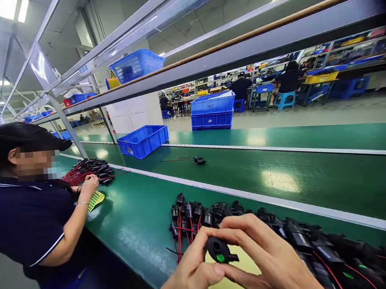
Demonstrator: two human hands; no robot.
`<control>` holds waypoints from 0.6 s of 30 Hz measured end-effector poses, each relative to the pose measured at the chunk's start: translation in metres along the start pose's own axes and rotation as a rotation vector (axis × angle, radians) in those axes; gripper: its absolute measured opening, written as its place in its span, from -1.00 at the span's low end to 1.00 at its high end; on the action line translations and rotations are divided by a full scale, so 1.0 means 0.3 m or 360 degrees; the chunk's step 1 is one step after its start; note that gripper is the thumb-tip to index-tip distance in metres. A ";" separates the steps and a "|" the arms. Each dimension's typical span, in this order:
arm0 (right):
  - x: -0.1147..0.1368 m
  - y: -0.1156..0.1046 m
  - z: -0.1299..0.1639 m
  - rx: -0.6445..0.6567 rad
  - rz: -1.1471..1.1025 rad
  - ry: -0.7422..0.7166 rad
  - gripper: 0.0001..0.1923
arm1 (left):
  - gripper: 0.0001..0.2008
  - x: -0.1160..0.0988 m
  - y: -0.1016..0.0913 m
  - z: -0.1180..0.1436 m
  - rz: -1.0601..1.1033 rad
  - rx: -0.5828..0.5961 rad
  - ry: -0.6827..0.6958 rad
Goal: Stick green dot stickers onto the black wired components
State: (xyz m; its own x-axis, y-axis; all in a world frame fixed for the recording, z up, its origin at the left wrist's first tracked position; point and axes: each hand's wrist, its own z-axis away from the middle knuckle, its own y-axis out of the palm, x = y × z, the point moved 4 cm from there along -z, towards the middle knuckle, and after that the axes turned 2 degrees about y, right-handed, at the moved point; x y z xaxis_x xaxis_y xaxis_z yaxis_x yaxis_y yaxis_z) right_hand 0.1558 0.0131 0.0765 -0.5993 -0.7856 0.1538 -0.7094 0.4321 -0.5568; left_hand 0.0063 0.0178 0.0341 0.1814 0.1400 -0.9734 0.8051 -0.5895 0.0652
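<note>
A small black plastic connector [219, 251] with a green dot on its face sits between both my hands at the bottom centre. My left hand [190, 274] pinches it from the left with thumb and fingers. My right hand [272, 258] grips it from above and the right. Behind my hands lies a row of several black connectors with red and black wires [198, 215], running on to the right [321, 245]. A yellow-green sheet [224, 286] lies on the bench under my hands.
A green conveyor belt [282, 173] runs past, carrying one wired connector [197, 160]. A blue crate [143, 141] stands on it. To the left a co-worker in a dark shirt [28, 220] handles a wired pile [91, 169]. A metal shelf rail [239, 52] hangs overhead.
</note>
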 end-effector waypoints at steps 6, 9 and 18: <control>0.025 -0.011 -0.007 -0.0048 0.0144 -0.0067 -0.70 | -0.58 -0.026 0.018 0.012 -0.0015 -0.0059 -0.0040; 0.028 -0.009 -0.002 -0.0025 0.0176 -0.0087 -0.74 | -0.61 -0.027 0.021 0.021 -0.0038 -0.0113 -0.0095; 0.046 0.005 0.013 -0.0042 0.0306 -0.0188 -0.77 | -0.58 0.062 0.013 0.023 0.0054 -0.0181 -0.0103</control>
State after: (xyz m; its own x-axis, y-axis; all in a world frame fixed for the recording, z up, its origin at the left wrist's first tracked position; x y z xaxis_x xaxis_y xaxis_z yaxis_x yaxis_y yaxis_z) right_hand 0.1480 0.0012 0.0747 -0.6778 -0.7335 -0.0507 -0.5968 0.5892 -0.5446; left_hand 0.0089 0.0127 0.0147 0.1759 0.0679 -0.9821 0.8587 -0.4984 0.1194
